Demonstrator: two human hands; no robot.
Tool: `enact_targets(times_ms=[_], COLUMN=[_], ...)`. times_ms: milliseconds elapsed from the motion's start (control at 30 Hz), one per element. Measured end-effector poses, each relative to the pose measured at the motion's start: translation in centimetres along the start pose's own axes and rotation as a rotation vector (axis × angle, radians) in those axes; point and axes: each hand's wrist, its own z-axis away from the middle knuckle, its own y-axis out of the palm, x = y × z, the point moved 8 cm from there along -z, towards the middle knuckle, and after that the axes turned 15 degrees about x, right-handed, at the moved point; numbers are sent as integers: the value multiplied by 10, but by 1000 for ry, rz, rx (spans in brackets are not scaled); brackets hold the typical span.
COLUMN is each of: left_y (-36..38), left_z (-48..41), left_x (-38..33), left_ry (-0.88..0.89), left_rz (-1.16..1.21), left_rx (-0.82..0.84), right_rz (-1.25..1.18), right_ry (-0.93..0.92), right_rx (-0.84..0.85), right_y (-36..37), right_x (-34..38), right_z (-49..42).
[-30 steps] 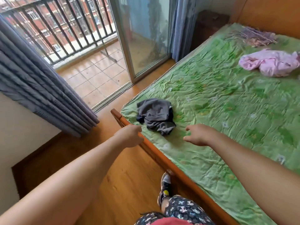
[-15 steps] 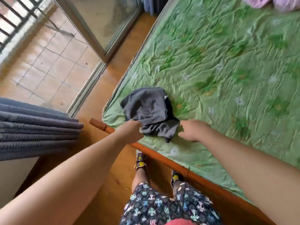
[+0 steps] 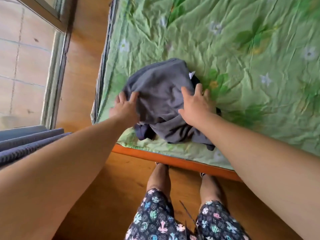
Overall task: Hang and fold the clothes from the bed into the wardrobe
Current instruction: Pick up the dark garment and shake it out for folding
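Starting left: pale balcony tiles (image 3: 26, 66) behind a sliding door frame (image 3: 58, 70), grey curtain (image 3: 29, 144) folds below them, then wooden floor (image 3: 83, 75). Next comes the bed (image 3: 173, 161), with an orange rail and a crumpled green flowered sheet (image 3: 242, 58). Near its corner lies the grey garment (image 3: 161, 90), a darker piece (image 3: 142, 134) poking out beneath. Left hand (image 3: 125, 108) meets its left edge, but the grip is blurred, so I can't tell if it pinches. Right hand (image 3: 197, 104) is on top, fingers spread flat. Patterned shorts (image 3: 155, 219) show below.
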Motion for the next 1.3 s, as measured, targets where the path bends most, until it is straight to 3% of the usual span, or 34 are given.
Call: enact_targets(times_ms=[133, 400, 633, 800, 1067, 1300], left_y=[-8, -68, -174, -236, -323, -358], left_z=[-16, 32, 139, 231, 386, 495], left_x=[0, -24, -113, -182, -255, -329], left_ry=[125, 305, 510, 693, 805, 835], left_rz=[-27, 480, 691, 661, 440, 353], left_rx=[-83, -30, -20, -54, -431, -589], right_rz=[-26, -174, -372, -668, -916, -672], right_ry=[33, 54, -255, -322, -366, -456], right_rx=[149, 57, 63, -312, -665, -911], right_y=[13, -35, -114, -196, -308, -370], right_x=[2, -21, -13, -49, -127, -186], right_z=[-14, 37, 125, 204, 314, 414])
